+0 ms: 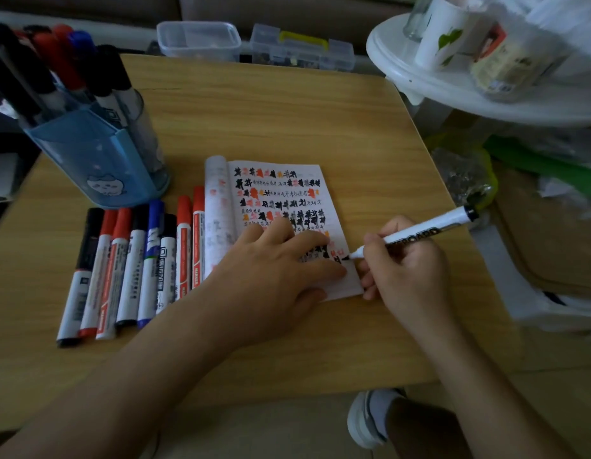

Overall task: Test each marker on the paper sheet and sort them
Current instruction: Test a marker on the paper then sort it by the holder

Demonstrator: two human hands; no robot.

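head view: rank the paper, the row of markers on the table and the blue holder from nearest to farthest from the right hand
From the right hand, which holds a marker:
1. paper, at its fingertips, just to its left
2. row of markers, lying farther left, past the paper
3. blue holder, far left, behind the row

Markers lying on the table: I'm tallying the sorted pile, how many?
8, in one row left of the paper sheet, caps from left: black, red, red, black, blue, black, red, red. The left hand could hide another.
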